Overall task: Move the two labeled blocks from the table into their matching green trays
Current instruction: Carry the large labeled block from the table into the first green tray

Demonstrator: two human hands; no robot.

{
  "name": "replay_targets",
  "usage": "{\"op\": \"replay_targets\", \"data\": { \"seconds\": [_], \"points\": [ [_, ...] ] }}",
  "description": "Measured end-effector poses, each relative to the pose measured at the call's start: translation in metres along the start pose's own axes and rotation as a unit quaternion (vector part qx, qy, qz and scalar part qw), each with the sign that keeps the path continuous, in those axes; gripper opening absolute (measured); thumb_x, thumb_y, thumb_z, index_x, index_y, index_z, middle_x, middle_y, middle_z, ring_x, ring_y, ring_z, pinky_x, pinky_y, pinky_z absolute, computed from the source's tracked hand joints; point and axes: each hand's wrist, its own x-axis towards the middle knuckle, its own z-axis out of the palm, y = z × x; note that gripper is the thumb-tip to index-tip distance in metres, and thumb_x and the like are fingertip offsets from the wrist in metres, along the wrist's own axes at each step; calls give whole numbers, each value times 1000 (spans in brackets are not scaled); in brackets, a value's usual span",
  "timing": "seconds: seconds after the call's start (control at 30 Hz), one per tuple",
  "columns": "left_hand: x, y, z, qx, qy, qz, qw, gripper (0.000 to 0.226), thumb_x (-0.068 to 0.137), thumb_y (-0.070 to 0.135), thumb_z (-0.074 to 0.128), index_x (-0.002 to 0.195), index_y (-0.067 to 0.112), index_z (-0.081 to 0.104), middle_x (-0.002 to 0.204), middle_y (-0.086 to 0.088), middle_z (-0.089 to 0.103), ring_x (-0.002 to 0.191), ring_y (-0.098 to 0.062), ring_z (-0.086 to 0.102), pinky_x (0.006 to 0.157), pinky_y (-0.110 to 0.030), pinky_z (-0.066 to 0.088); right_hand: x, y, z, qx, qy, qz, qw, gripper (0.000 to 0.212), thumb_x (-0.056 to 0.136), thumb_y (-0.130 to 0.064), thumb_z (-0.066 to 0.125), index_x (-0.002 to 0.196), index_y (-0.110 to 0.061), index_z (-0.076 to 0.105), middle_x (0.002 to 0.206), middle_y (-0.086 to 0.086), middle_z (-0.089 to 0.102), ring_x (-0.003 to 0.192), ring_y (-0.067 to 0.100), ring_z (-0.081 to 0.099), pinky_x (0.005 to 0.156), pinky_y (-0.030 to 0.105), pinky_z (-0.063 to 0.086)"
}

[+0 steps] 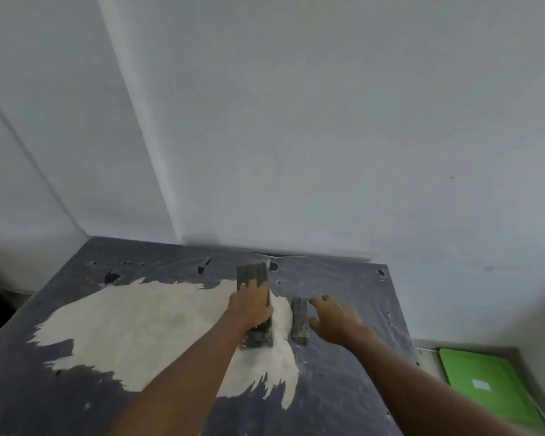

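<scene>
A dark counter [60, 388] with a worn pale patch sits in a white-walled corner; down to its right, off the counter, lies a green tray [501, 401] bearing a small label. Farther out, the right hand [335, 320] hovers spread just beside the smaller block [300, 320], not yet gripping. The left hand [250, 305] is wrapped around the larger block [255, 306], which lies on the counter. This looks like the pick-up step; next, the right hand must close, then both lift toward the trays.
</scene>
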Motion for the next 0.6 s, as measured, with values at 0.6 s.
{"op": "replay_targets", "data": {
  "seconds": [0.6],
  "points": [
    [68,-9,88,11,-50,-84,995,75,99,32,51,158,34,3,167,-15,-10,147,-56,-7,113,-76,16,75,-1,86,62,-103,37,992,35,97,-36,41,121,-13,52,125,15,59,104,34,60,87,43,52]
  ]
}}
